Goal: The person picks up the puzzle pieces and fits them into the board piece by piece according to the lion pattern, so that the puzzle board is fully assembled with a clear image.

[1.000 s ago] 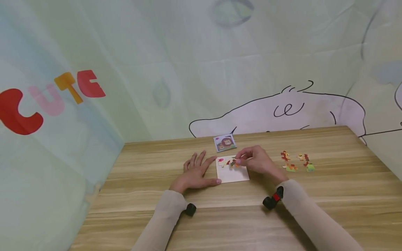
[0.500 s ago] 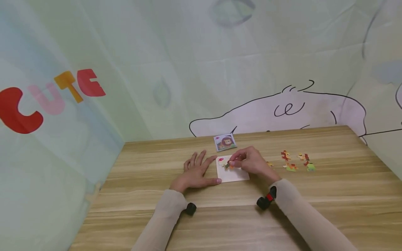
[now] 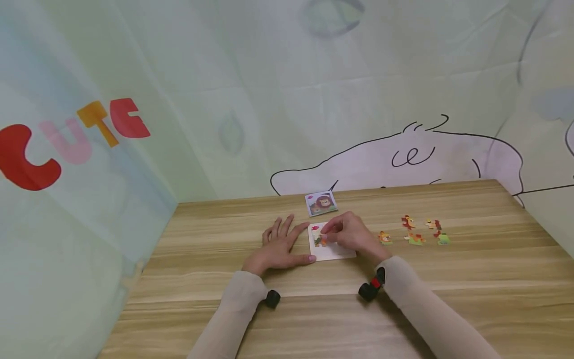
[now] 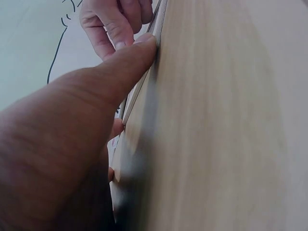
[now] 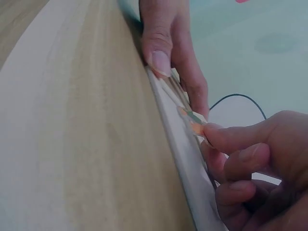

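A square white puzzle board (image 3: 334, 253) lies on the wooden table, with a piece bearing a pink flower (image 3: 316, 228) in its upper left corner. My left hand (image 3: 279, 250) rests spread on the table, thumb and index fingertip at the board's left edge. Over the board, my right hand (image 3: 350, 233) pinches an orange and green puzzle piece (image 5: 193, 121) between thumb and fingers, just below the flower piece. The right wrist view shows the piece tilted close over the board's surface. Part of the board is hidden behind the right hand.
Several loose puzzle pieces (image 3: 415, 240) lie to the right of the board. Behind it is a small lion picture card (image 3: 321, 204). A printed curtain (image 3: 251, 99) hangs along the table's back and left edges.
My right hand has moved left and slightly down over the board with the puzzle piece, uncovering a loose piece at its right. My left hand has stayed in place.
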`<state>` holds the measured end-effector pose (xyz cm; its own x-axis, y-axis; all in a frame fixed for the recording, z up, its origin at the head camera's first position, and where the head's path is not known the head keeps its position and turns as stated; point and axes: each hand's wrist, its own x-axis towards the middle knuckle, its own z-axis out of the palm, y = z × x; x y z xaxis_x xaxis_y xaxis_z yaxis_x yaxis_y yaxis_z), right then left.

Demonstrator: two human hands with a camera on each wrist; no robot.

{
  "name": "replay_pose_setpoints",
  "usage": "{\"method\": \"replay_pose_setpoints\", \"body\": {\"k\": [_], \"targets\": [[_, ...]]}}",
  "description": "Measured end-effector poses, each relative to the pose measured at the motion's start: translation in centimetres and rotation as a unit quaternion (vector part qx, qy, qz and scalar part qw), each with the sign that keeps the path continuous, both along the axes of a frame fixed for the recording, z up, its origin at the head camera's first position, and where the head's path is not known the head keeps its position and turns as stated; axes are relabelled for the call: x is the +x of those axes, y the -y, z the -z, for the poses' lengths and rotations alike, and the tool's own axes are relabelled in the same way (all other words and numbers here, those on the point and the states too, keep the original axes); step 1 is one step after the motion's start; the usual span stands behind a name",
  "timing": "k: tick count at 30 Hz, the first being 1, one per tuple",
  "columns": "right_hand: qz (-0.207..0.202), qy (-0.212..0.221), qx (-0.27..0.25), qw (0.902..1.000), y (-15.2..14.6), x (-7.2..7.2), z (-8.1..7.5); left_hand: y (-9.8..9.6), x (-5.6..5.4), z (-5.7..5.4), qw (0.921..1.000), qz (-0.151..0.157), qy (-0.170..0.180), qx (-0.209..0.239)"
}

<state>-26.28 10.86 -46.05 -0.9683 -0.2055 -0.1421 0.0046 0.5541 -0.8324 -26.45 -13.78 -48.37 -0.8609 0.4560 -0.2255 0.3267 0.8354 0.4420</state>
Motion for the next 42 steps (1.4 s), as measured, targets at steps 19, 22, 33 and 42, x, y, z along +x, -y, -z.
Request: {"method": "replay_pose_setpoints", "body": {"k": [19,22,33,42], "targets": [[-0.032,-0.099,0.081,0.9913,1.1,-0.1,-0.1,0.0,0.0,0.0,1.0000,-0.001,0.000,-0.001],[-0.037,-0.112,0.099,0.9881,1.2,-0.1,-0.2,0.0,-0.1,0.0,1.0000,0.000,-0.002,-0.002],[-0.030,-0.154,0.122,0.9801,1.4,0.3,0.2,-0.1,-0.1,0.0,1.0000,0.005,-0.005,0.002],[-0.009,-0.141,0.105,0.9845,1.4,0.4,0.5,0.1,-0.2,0.2,0.9999,0.009,-0.007,0.005]]}}
